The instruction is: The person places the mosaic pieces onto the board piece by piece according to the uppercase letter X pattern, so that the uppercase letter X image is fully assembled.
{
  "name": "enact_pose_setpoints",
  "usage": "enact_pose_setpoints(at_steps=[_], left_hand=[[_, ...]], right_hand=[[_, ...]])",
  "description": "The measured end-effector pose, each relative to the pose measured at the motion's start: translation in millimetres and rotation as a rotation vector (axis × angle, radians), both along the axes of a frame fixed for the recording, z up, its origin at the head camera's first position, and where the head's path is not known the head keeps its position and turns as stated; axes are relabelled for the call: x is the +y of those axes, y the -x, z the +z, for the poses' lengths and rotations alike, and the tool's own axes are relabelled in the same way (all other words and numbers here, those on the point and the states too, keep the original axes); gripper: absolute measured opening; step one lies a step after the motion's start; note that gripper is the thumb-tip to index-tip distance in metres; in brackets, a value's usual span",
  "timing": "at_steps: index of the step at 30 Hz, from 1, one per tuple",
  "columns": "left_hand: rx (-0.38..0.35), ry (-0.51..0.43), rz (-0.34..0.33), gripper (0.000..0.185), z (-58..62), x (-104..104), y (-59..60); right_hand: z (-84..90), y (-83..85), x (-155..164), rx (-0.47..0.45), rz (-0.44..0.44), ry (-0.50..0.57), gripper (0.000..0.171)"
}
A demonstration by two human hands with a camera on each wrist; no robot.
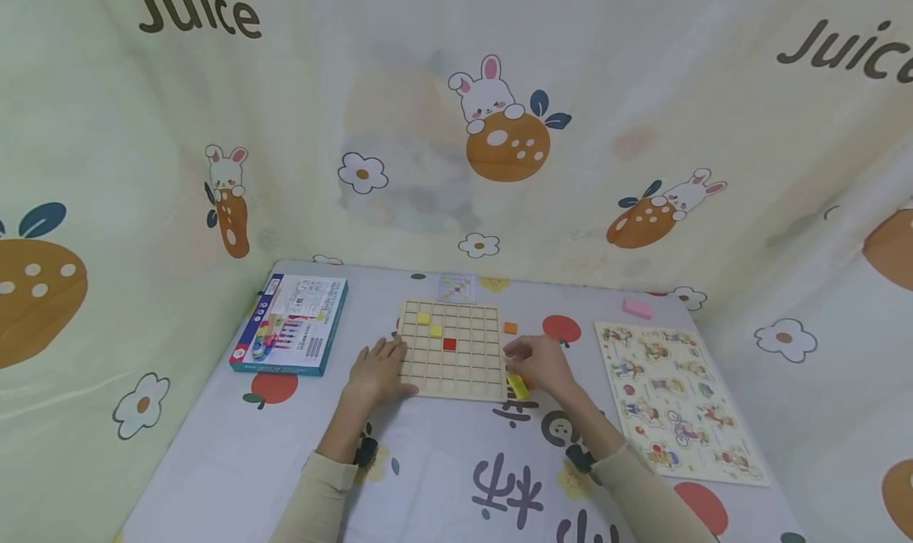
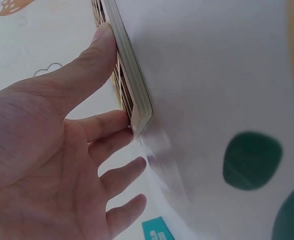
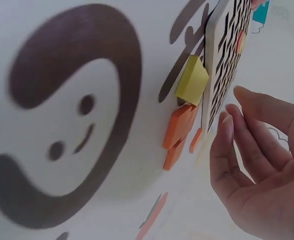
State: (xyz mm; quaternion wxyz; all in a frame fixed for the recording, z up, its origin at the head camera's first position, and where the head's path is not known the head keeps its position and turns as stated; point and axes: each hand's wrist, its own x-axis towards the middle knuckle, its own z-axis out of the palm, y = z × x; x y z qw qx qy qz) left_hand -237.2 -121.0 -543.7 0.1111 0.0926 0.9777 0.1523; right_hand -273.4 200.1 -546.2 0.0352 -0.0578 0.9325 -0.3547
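Note:
A light wooden grid board (image 1: 471,369) lies flat on the table; two yellow tiles (image 1: 436,331) and a red tile (image 1: 449,344) sit in its squares along a diagonal. My left hand (image 1: 381,369) rests at the board's near left corner, fingers loosely extended, thumb (image 2: 104,42) and index finger touching its edges. Beside the board's right edge, my right hand (image 1: 540,362) hovers with bent fingers (image 3: 224,135) and a gap between thumb and fingertips, where nothing shows. Below it lie yellow pieces (image 3: 193,82) and orange tiles (image 3: 179,127), close against the board.
A single orange tile (image 1: 510,328) lies right of the board. Behind the board is a small pattern card (image 1: 456,288). At left sits a teal-edged box (image 1: 292,325); at right, a picture board (image 1: 678,400) with a pink block (image 1: 637,308) behind it. Printed curtains (image 1: 414,210) enclose the table.

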Motion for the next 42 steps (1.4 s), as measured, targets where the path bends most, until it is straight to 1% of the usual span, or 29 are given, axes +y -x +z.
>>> enact_pose_setpoints(at_steps=[6,9,13,20,26,33,38,42], left_hand=[[0.0,0.003,-0.005,0.092,0.4,0.0,-0.9],[0.008,0.014,-0.004,0.092,-0.6,-0.5,-0.3],[0.007,0.013,-0.009,0.093,-2.0,-0.5,0.7],[0.002,0.02,-0.007,0.094,-6.8,-1.1,3.4],[0.0,0.017,0.001,0.095,-5.7,-1.0,3.6],[0.003,0.012,-0.003,0.094,-5.5,0.5,3.5],[0.009,0.018,-0.005,0.094,-6.4,0.9,3.4],[0.005,0.018,0.003,0.094,-5.0,0.6,2.7]], right_hand=[[-6.8,-7.6,10.0,-0.051,0.029,-0.084,0.03],[-9.6,-10.5,12.0,-0.051,0.04,-0.139,0.034],[-12.3,-13.5,13.7,-0.044,0.043,-0.166,0.036],[-11.8,-15.5,14.6,0.0,0.055,-0.153,0.033],[-10.1,-14.5,16.1,0.037,0.052,-0.144,0.031],[-8.2,-10.6,24.2,0.033,0.064,-0.066,0.031],[-4.8,-4.6,28.3,0.04,0.035,-0.016,0.029],[0.5,1.0,20.7,0.036,0.01,0.034,0.029]])
